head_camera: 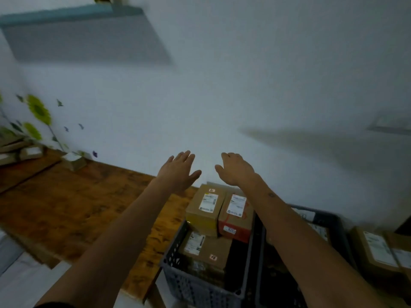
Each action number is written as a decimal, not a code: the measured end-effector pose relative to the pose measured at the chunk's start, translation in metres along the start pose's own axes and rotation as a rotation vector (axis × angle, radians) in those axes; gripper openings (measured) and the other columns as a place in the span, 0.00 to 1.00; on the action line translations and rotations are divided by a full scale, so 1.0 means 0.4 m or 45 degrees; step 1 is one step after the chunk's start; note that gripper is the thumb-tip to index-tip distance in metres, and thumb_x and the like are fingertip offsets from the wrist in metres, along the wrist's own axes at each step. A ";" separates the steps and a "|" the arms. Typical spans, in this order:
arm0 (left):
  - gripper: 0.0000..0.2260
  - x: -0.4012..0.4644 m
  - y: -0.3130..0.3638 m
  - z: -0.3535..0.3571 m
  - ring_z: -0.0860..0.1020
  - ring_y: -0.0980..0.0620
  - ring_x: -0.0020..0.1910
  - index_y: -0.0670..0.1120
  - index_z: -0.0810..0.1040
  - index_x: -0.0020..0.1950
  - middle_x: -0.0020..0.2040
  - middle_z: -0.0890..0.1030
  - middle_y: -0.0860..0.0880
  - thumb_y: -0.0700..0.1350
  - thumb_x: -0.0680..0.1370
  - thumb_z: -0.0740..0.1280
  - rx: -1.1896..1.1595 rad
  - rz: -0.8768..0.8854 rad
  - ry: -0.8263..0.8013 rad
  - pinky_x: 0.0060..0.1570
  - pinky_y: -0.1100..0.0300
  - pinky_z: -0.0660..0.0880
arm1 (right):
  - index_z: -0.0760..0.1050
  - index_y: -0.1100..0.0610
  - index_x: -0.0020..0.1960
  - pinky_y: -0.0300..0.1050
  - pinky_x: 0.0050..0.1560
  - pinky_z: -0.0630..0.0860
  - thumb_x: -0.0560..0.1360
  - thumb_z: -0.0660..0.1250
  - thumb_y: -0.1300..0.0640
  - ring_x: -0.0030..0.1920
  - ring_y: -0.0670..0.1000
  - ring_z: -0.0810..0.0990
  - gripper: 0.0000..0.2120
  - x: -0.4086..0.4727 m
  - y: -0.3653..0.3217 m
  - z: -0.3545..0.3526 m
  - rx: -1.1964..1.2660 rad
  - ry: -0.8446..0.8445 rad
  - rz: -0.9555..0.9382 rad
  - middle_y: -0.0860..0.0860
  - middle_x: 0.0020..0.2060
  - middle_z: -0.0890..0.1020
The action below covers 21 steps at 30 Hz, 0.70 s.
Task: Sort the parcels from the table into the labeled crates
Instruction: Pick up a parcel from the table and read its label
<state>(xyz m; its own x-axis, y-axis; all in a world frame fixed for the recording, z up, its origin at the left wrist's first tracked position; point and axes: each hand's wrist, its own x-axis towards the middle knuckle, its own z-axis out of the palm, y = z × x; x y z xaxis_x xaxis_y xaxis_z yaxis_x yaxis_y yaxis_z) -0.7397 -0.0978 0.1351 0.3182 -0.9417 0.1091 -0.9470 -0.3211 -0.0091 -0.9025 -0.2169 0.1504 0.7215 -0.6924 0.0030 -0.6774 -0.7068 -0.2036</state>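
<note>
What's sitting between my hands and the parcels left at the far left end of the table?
Nothing visible. Both the left hand and the right hand are empty, raised above the crate. From there the wooden table shows bare all the way left to the parcels by the wall.

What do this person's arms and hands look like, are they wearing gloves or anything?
No gloves: both the left hand and right hand are bare, with no rings or watch visible. The forearms are bare too. A small dark mark shows on the right forearm, and a dark sleeve edge at bottom left.
</note>
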 end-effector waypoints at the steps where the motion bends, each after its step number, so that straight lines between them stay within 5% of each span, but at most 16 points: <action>1: 0.31 -0.012 -0.018 -0.029 0.53 0.46 0.81 0.45 0.53 0.81 0.82 0.54 0.45 0.61 0.84 0.52 -0.004 -0.011 0.023 0.79 0.48 0.52 | 0.59 0.60 0.78 0.57 0.70 0.68 0.85 0.53 0.47 0.74 0.60 0.65 0.26 -0.001 -0.026 -0.020 -0.011 0.019 -0.012 0.59 0.75 0.66; 7: 0.31 -0.107 -0.177 -0.192 0.54 0.47 0.81 0.44 0.53 0.82 0.82 0.55 0.45 0.60 0.84 0.53 -0.025 -0.145 0.139 0.79 0.49 0.52 | 0.60 0.60 0.78 0.57 0.68 0.70 0.85 0.54 0.46 0.73 0.59 0.66 0.27 0.000 -0.253 -0.123 -0.025 0.136 -0.161 0.59 0.74 0.68; 21: 0.32 -0.567 -0.808 -0.443 0.56 0.47 0.80 0.46 0.53 0.82 0.82 0.54 0.47 0.62 0.83 0.53 0.157 -0.628 0.222 0.76 0.48 0.56 | 0.63 0.59 0.77 0.57 0.67 0.71 0.84 0.56 0.47 0.72 0.60 0.68 0.26 0.038 -1.078 -0.152 0.055 0.244 -0.664 0.58 0.73 0.70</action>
<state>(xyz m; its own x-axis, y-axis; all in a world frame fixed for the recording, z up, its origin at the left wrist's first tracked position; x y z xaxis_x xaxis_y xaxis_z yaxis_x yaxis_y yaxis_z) -0.5135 0.2376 0.2894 0.7019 -0.6489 0.2936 -0.6716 -0.7403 -0.0308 -0.6081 0.0685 0.2978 0.9178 -0.2696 0.2914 -0.2284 -0.9590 -0.1677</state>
